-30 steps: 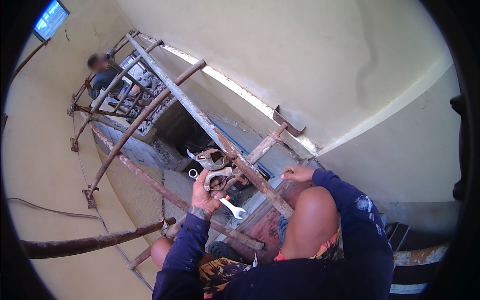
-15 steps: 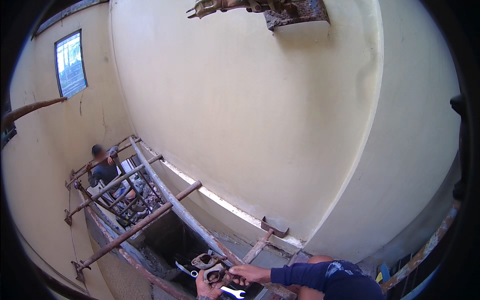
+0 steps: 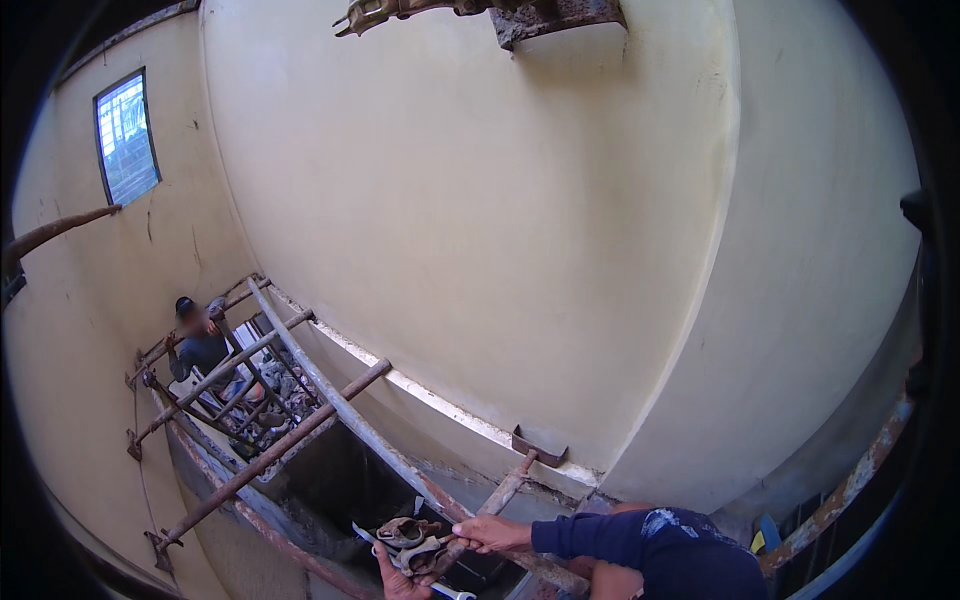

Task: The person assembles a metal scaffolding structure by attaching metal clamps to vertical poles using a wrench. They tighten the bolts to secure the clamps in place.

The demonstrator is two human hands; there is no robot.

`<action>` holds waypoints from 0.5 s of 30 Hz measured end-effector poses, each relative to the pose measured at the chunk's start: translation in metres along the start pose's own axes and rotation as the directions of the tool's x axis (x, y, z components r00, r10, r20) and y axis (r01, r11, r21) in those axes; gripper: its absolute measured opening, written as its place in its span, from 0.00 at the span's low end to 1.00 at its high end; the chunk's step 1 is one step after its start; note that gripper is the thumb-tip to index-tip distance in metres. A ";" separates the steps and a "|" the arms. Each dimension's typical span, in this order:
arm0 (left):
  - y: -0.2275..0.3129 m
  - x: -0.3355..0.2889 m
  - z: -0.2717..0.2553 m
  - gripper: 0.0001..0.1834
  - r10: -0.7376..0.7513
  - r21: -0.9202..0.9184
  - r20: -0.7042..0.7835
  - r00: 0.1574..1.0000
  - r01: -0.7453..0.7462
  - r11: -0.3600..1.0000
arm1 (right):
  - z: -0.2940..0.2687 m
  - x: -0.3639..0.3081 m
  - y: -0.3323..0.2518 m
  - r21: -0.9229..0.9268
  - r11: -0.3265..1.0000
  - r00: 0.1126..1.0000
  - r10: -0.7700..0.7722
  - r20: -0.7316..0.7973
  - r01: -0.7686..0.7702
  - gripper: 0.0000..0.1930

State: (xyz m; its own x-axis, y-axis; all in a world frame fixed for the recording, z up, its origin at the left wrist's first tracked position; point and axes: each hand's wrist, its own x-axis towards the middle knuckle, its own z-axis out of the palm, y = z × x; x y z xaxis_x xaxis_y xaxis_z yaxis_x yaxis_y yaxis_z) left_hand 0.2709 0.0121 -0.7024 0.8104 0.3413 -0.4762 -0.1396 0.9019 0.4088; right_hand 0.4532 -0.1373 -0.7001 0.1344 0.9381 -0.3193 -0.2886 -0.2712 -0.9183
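Note:
Near the bottom of the view, both hands are on a rusty brown scaffold clamp (image 3: pixel 410 535) with its jaws spread. My left hand (image 3: pixel 402 582) supports it from below, thumb up along its left side. A silver spanner (image 3: pixel 455 593) is also in this hand, one end showing below the clamp and the rest mostly hidden. My right hand (image 3: pixel 493 533), coming from a dark blue sleeve, is closed with thumb and fingers pinching the clamp's right side, at what looks like its bolt.
Rusty scaffold tubes (image 3: pixel 285 452) cross over a dark pit (image 3: pixel 335 480). A co-worker (image 3: pixel 203 345) is among the tubes at the far left, beside rubble. More clamps (image 3: pixel 400 10) hang overhead near a rusty plate (image 3: pixel 560 20). A metal bracket (image 3: pixel 540 448) sits by the wall ledge.
The clamp has tilted in my hands, and my left thumb now stands up beside it. Less of the spanner shows. The whole view has shifted slightly.

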 end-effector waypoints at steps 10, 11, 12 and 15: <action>-0.011 0.003 -0.006 0.48 0.097 0.144 0.083 0.992 -0.108 0.984 | -0.005 -0.006 -0.022 -0.624 0.604 0.813 -0.576 0.089 0.496 0.16; -0.010 0.000 0.005 0.47 0.183 0.315 0.048 0.982 -0.189 0.930 | -0.005 -0.006 -0.019 -0.563 0.684 0.844 -0.534 0.047 0.464 0.17; 0.000 -0.005 0.022 0.45 -0.030 -0.027 -0.042 0.999 0.029 0.999 | -0.002 -0.012 -0.022 -0.508 0.773 0.899 -0.439 0.003 0.379 0.18; -0.007 0.014 -0.006 0.49 -0.117 -0.080 0.029 0.993 0.119 0.990 | 0.001 -0.002 -0.005 -0.114 0.993 0.997 0.000 -0.078 -0.009 0.19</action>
State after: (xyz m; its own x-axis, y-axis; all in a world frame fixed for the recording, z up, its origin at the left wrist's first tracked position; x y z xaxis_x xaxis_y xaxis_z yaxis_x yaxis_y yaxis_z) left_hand 0.2799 0.0125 -0.7170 0.8374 0.2258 -0.4977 -0.0877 0.9544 0.2854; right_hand 0.4534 -0.1372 -0.6949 0.2077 0.9183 -0.3369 -0.1795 -0.3028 -0.9360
